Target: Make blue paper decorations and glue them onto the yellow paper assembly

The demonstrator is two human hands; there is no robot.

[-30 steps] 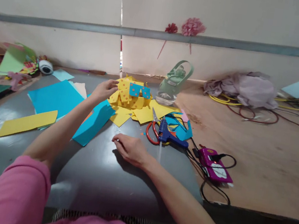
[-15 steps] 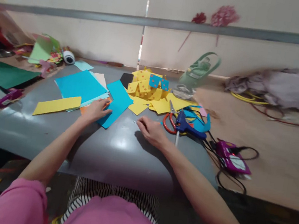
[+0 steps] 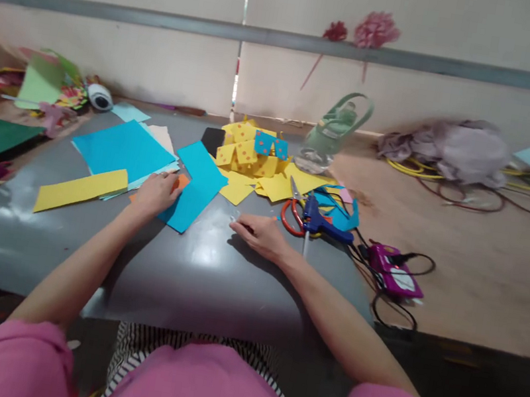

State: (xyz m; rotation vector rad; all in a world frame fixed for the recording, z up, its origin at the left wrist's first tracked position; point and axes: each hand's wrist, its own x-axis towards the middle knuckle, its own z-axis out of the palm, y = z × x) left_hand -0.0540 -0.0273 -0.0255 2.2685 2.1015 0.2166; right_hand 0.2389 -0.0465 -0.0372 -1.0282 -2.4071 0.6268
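My left hand rests on orange paper, its fingers curled together over it. The paper shows at both sides of the hand, partly hidden beneath it. Beside it, a folded-looking blue paper piece lies on the grey tabletop. My right hand is closed in a pinch just above the table, right of the blue piece. A tiny pale bit shows by its fingertips, too small to name. Orange-handled scissors and a blue glue gun lie just right of that hand.
Blue sheets and a yellow strip lie at left. Behind the hands is a pile of dotted yellow pieces, with a blue dotted piece on top. A green bottle and a purple power strip with cables stand at right.
My left hand's fingers have drawn back from the blue piece and curled over the orange paper. The right hand stays pinched nearby. The whole view has shifted slightly.
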